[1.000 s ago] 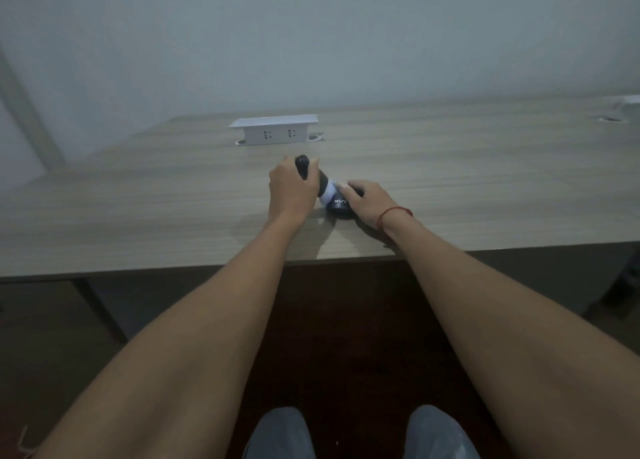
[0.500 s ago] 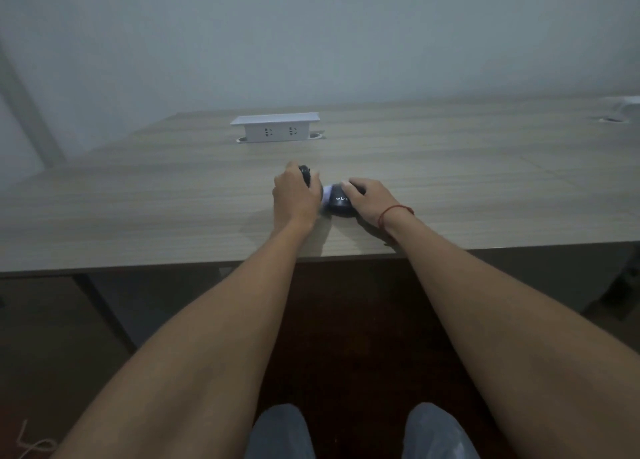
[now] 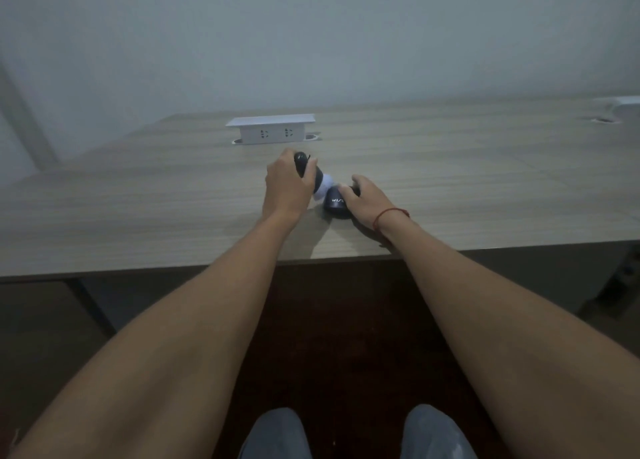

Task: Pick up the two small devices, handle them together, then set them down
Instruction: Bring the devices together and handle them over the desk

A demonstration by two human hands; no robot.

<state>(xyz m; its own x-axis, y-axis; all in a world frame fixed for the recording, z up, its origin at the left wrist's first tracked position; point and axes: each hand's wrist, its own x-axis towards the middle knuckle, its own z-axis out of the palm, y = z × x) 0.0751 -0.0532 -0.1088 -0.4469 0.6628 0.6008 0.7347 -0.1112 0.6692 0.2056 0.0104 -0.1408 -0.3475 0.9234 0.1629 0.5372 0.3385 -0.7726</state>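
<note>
My left hand (image 3: 285, 186) is wrapped around a dark handheld device (image 3: 304, 165) with a rounded black top and a white lower end (image 3: 325, 189), held tilted above the wooden table (image 3: 138, 209). Beside it on the right, my right hand (image 3: 365, 202) rests on a dark rounded device (image 3: 335, 205) with white lettering, which sits on the table. The white end of the left device is right next to the dark one; whether they touch I cannot tell. A red string circles my right wrist.
A white pop-up socket box (image 3: 272, 130) stands on the table behind my hands. Another white object (image 3: 625, 106) sits at the far right edge. The table's front edge (image 3: 138, 273) runs just below my wrists, with my knees underneath.
My left hand has raised and tilted its device again, so the black top shows above my fingers. My right hand has stayed on the dark rounded device.
</note>
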